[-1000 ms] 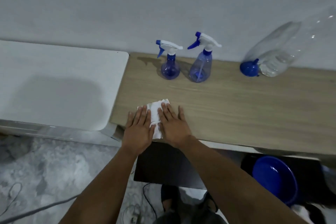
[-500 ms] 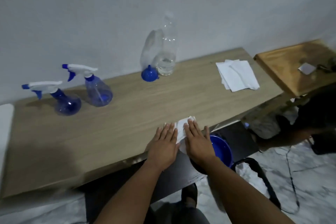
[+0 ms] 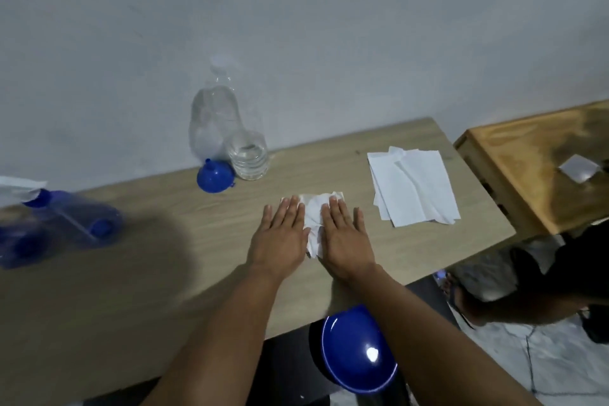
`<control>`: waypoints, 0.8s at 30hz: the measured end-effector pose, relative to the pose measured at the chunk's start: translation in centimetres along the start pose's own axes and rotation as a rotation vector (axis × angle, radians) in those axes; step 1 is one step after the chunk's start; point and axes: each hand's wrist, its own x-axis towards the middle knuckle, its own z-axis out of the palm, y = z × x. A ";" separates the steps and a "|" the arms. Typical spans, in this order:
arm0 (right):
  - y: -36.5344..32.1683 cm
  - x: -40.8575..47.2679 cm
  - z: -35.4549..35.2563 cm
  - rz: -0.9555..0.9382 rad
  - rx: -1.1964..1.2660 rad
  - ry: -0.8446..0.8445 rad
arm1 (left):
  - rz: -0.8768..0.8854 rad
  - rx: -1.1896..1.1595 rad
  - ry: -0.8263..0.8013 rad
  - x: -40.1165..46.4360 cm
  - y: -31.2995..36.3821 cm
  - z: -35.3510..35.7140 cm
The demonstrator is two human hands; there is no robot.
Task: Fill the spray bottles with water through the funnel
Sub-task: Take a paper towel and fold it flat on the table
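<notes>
The blue funnel (image 3: 215,179) lies tipped, spout toward the wall; the spray bottle (image 3: 71,224) is blurred. Left hand (image 3: 280,234) and right hand (image 3: 344,237) press a tissue (image 3: 314,211) on the counter (image 3: 164,241), fingers flat.

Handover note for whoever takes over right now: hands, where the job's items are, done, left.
Left hand and right hand: both flat, fingers straight, pressing a crumpled tissue on the wooden table.
Funnel lies on the table by the wall, touching the clear water bottle, which holds a little water.
Spray bottle at far left, blurred, sprayer head on.
Spare tissues to the right.
Done: cannot tell from here whether any bottle is filled.
Left: check fill levels; finish wiping.
</notes>
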 end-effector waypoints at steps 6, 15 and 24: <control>0.3 8.3 -2.4 -0.056 -0.076 -0.046 | -0.072 -0.045 -0.010 4.5 -1.2 -0.9; -0.1 8.4 -5.4 -0.095 0.087 0.087 | -0.066 -0.117 0.106 2.9 -1.7 -2.3; -0.5 5.0 -1.4 -0.145 -0.099 -0.071 | -0.054 -0.015 -0.043 1.6 -1.9 -0.9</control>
